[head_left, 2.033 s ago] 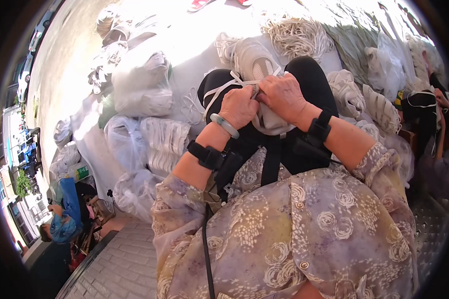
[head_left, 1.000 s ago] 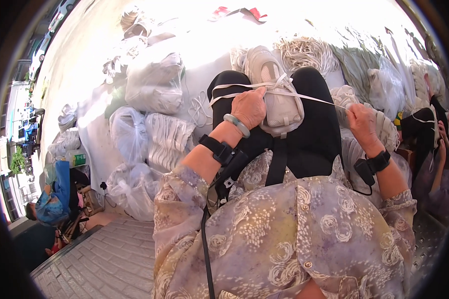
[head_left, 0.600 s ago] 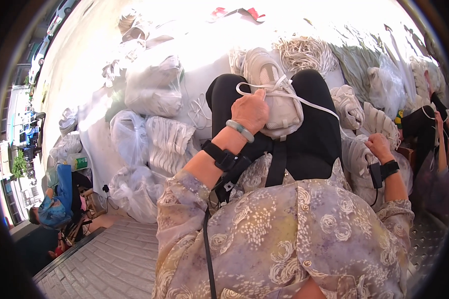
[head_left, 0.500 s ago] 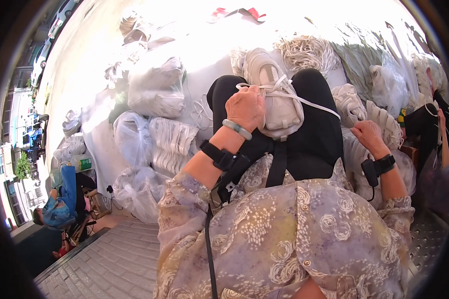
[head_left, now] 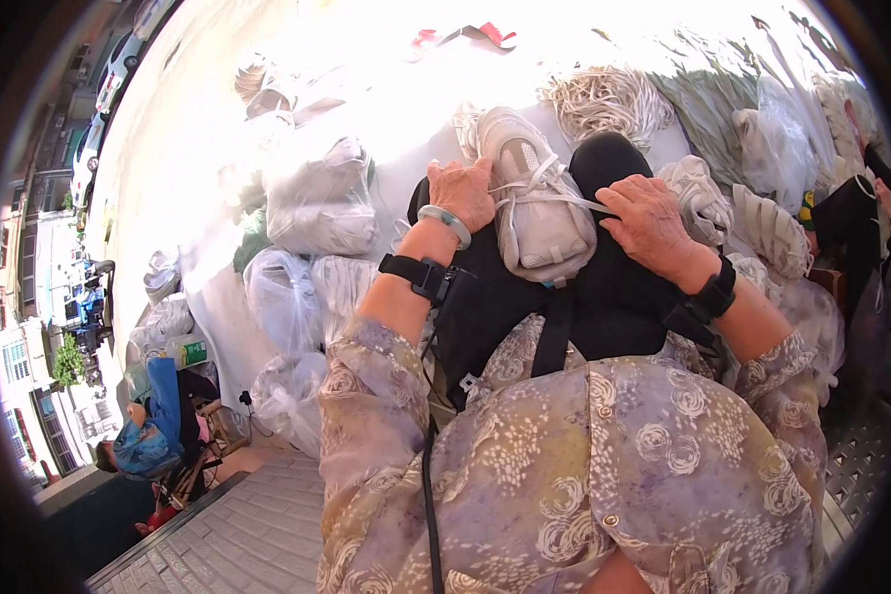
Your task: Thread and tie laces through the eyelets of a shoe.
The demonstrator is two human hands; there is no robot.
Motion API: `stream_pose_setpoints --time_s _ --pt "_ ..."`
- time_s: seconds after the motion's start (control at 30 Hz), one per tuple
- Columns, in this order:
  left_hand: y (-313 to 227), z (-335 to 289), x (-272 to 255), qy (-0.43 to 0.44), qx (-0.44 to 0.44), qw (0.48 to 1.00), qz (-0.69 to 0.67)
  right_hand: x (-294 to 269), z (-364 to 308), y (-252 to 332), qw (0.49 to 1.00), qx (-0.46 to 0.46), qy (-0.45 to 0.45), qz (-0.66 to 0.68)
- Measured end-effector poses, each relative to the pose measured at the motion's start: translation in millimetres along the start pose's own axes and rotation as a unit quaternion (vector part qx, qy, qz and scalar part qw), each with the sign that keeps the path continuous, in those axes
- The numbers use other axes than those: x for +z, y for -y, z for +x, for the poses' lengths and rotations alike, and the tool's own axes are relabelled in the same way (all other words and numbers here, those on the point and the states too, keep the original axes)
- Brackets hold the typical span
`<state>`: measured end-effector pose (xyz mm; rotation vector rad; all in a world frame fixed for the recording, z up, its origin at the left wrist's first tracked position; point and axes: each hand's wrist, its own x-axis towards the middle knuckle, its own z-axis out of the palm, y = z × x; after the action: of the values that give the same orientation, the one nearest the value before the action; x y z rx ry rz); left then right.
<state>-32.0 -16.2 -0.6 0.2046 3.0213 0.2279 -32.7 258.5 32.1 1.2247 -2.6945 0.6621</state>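
A white sneaker (head_left: 543,236) rests on my black-clad lap between my knees, its heel toward me. White shoelaces (head_left: 544,196) cross its tongue. My left hand (head_left: 461,193) is closed at the shoe's left side, its fingertips pinched at the lace there; the exact grip is partly hidden. On the right, my right hand (head_left: 651,226) pinches the other side of the shoelace, which runs taut from the shoe to its fingers.
Beyond my knees lies a bundle of white laces (head_left: 607,103). Bagged white shoes (head_left: 324,203) lie on the left, and more white shoes (head_left: 770,230) on the right. A co-worker's dark-clothed leg (head_left: 846,220) shows far right; a person in blue (head_left: 153,431) sits far left.
My right hand has come from beside my right thigh to the shoe and taken the shoelace. My left hand has moved left, from over the shoe to its side.
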Motion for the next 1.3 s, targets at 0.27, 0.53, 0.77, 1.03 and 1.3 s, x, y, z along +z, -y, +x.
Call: stream_pose_setpoints --time_s 0.27,0.53,0.77,1.03,1.3 --pt "-20 -38 -24 -0.132 0.047 0.990 -0.004 8 8 5 0.998 0.020 0.036 0.046" --pt "-28 -43 -15 -0.177 -0.067 0.976 -0.107 6 14 10 0.993 0.028 0.015 0.112" --pt "-21 -24 6 -0.307 -0.092 0.916 -0.243 -20 9 15 0.972 0.082 -0.012 0.219" --pt "-32 -27 36 -0.179 -0.221 0.860 -0.424 -97 -47 -24 0.895 0.278 -0.016 0.348" --pt "-51 -36 21 -0.169 -0.145 0.906 -0.359 -127 -110 -60 0.913 0.330 -0.037 0.238"
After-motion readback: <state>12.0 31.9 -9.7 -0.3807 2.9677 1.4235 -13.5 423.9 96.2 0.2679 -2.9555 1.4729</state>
